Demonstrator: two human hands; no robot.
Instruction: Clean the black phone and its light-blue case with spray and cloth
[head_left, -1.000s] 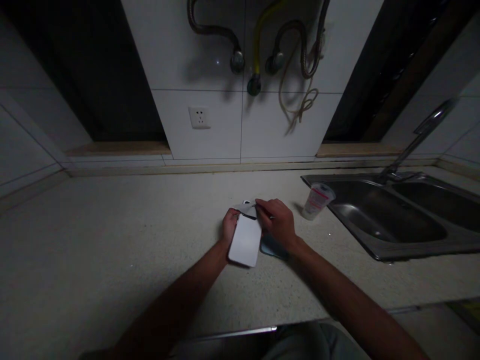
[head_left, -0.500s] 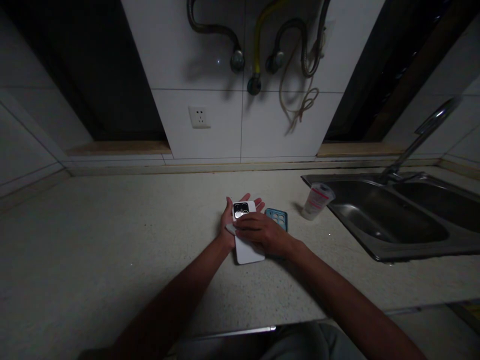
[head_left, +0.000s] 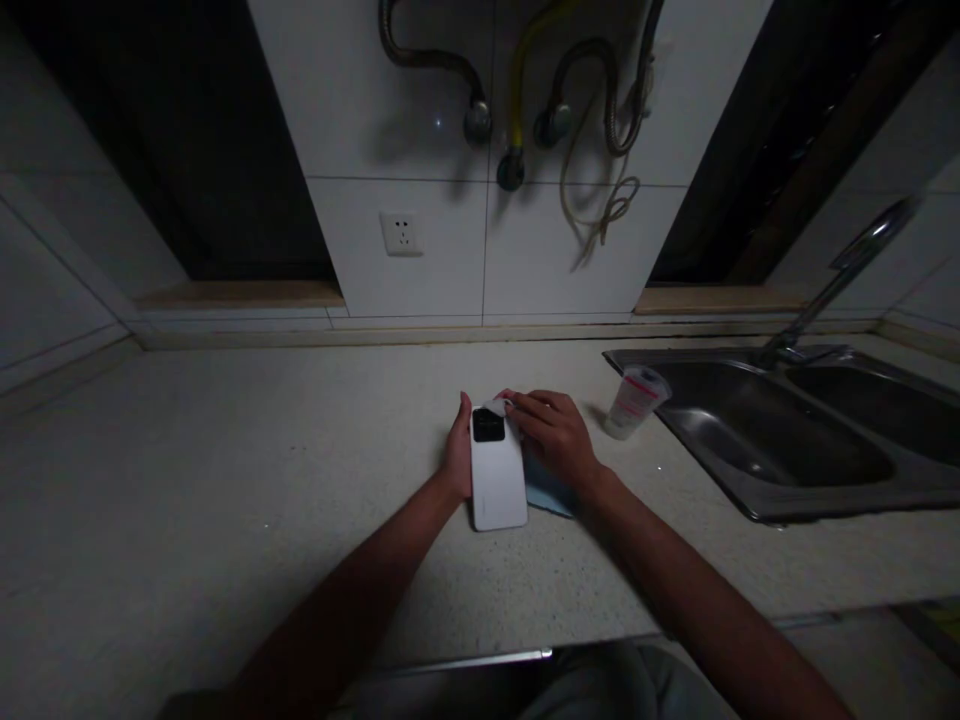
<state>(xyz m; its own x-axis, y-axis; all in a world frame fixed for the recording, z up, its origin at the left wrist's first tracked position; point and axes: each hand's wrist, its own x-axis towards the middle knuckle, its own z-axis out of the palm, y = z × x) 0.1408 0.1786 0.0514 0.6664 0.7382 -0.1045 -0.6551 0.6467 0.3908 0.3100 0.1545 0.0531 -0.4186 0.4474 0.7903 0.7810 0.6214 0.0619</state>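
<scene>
A white smartphone (head_left: 499,488) lies back side up in my left hand (head_left: 457,458), whose thumb runs along its left edge while the other fingers are mostly hidden underneath. Its black camera block (head_left: 489,425) faces me at the top end. My right hand (head_left: 559,435) pinches a small whitish wipe (head_left: 495,406), which touches the phone's top edge just above the cameras. Partly covered by that hand and forearm, a blue phone case (head_left: 550,493) rests on the counter beside the phone.
A clear plastic cup (head_left: 631,404) with red print leans at the edge of the double steel sink (head_left: 750,510). The sink's faucet (head_left: 832,285) rises behind it. Hoses and a socket (head_left: 401,234) are on the tiled wall behind the pale counter (head_left: 225,480).
My right hand has moved up and right with the wipe, from the middle of the phone's back to its top edge. More of the phone's back now shows.
</scene>
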